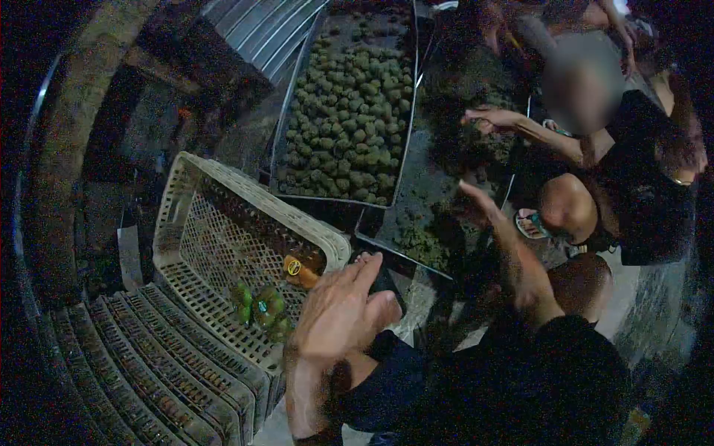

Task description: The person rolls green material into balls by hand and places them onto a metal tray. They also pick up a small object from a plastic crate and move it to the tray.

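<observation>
My left hand point(342, 308) is raised at the near right corner of a pale plastic crate point(245, 186), fingers stretched out and nothing seen in it. Inside the tilted crate are a few green fruits point(268, 306) and an orange item with a round yellow-black label point(296, 269). My right hand point(480, 204), blurred, reaches over the right side of a dark tray point(431, 215) with its fingers extended; no held object shows. Small dark green pieces point(424, 245) lie on that tray. Beyond the crate, a long metal-edged tray point(398, 175) holds many round, rough greenish fruits point(349, 111).
Stacked slatted crates point(163, 364) stand at the lower left. A person point(632, 171) in dark clothes sits at the right, one hand point(494, 119) stretched over the dark tray. Other people's arms show at the top right. Corrugated metal point(256, 30) is at the top.
</observation>
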Demonstrator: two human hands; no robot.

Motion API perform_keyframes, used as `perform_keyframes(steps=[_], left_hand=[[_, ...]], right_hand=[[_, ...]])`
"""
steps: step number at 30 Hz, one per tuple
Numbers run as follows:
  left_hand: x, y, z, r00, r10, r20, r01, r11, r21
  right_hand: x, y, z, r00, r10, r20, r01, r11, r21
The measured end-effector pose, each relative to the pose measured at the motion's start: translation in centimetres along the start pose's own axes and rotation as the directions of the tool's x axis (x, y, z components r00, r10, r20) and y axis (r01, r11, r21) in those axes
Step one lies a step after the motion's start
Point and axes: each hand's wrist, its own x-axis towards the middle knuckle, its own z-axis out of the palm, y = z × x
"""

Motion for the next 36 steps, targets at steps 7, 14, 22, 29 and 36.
perform_keyframes(steps=[7, 14, 22, 29, 36], left_hand=[[0.9, 1.5, 0.6, 0.997, -0.02, 0.069, 0.024, 0.998, -0.059], [0.4, 2.6, 1.5, 0.998, -0.036, 0.05, 0.035, 0.999, 0.015], [-0.8, 3.9, 2.2, 0.999, 0.046, -0.002, -0.046, 0.996, 0.072], [-1.9, 4.4, 1.7, 0.993, 0.09, -0.082, -0.083, 0.993, 0.084], [-2.9, 4.2, 1.5, 0.994, 0.06, -0.088, -0.055, 0.997, 0.052]], right_hand=[[2.9, 10.9, -1.8, 0.889, -0.456, -0.042, 0.321, 0.687, -0.652], [1.9, 11.2, -2.5, 0.883, -0.43, 0.189, 0.441, 0.624, -0.645], [1.7, 9.6, -3.1, 0.849, -0.489, 0.202, 0.487, 0.573, -0.659], [-5.6, 6.2, 0.1, 0.82, -0.562, -0.11, 0.261, 0.538, -0.802], [0.5, 8.9, -2.6, 0.868, -0.466, 0.174, 0.397, 0.44, -0.805]])
